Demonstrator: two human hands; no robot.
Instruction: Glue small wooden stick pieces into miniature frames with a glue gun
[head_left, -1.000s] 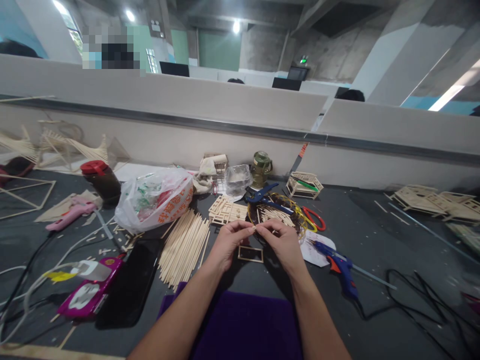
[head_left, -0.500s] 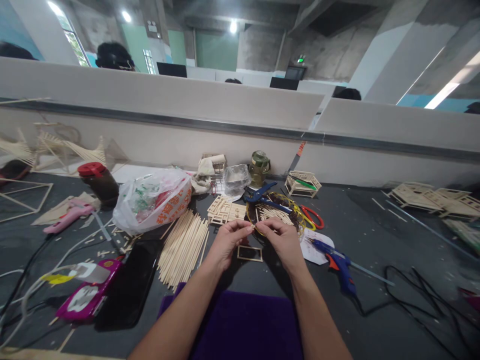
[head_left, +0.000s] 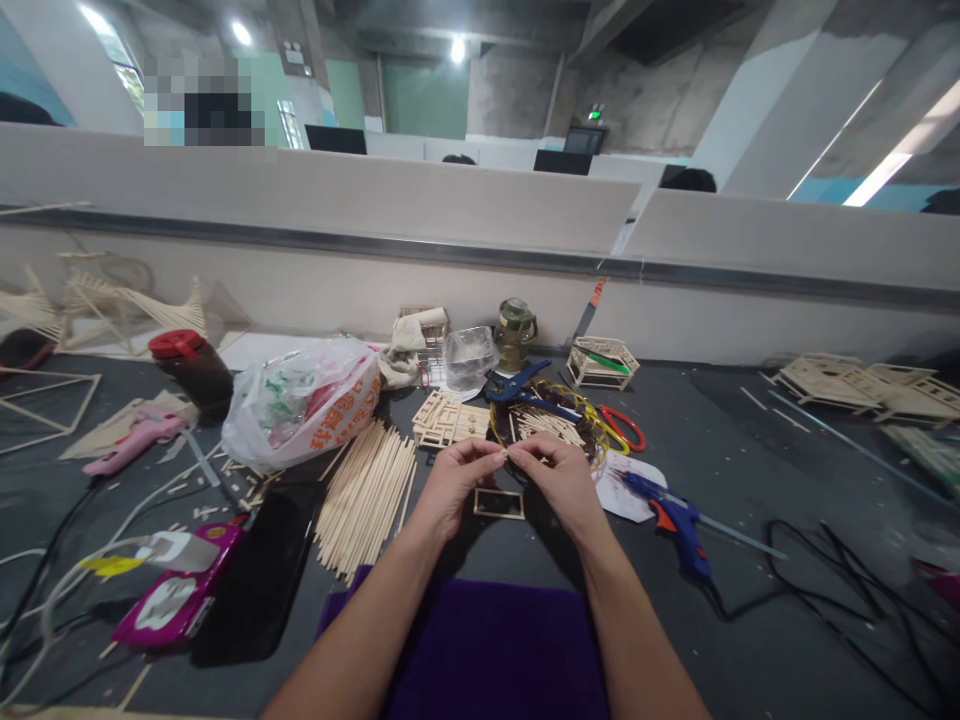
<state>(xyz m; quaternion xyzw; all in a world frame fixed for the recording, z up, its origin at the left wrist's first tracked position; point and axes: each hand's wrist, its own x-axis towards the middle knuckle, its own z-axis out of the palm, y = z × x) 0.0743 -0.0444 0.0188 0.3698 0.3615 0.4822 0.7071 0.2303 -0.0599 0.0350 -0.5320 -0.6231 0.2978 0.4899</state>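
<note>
My left hand (head_left: 463, 484) and my right hand (head_left: 553, 476) meet fingertip to fingertip above the desk, both in a pinch. Between them shows a tiny pale wooden stick piece (head_left: 505, 453), mostly covered by the fingers. Just below the hands, a small rectangular stick frame (head_left: 499, 504) lies flat on the dark desk. Behind the fingers are a wooden stick model (head_left: 442, 420) and a round yellow-rimmed holder (head_left: 592, 425) with short sticks (head_left: 546, 424) in it. Blue-handled cutters (head_left: 525, 385) rest across that holder.
Long wooden sticks (head_left: 367, 500) lie left of my hands, beside a black phone (head_left: 259, 575) and a plastic bag (head_left: 304, 400). To the right are a blue glue gun (head_left: 679, 525), its cable and red-yellow scissors (head_left: 632, 432). A pink glue gun (head_left: 135, 443) lies far left.
The view has shifted slightly. Both hands keep their pinch in nearly the same place, with only slight finger movement; the stick frame has not moved.
</note>
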